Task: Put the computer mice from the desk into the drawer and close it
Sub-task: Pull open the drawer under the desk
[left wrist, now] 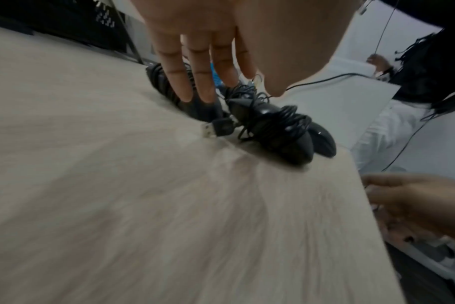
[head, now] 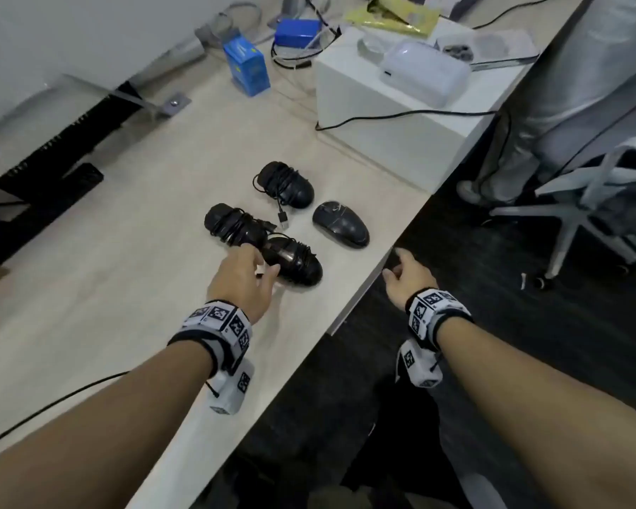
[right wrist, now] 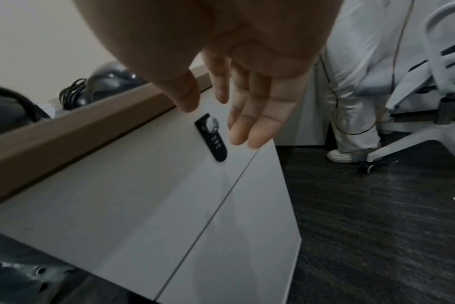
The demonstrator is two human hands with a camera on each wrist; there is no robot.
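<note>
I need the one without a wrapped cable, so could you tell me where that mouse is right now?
In the head view, the unwrapped mouse lies on the desk near its right edge, right of the three cable-wrapped mice and just beyond the right hand.

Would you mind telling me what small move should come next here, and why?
Probably the right hand should pull the drawer front open. It looks shut, flush under the desk edge, with the open fingers just off its corner by the lock. All four mice are on the desk, and the left hand hovers open over the nearest mouse, so they have nowhere to go yet.
</note>
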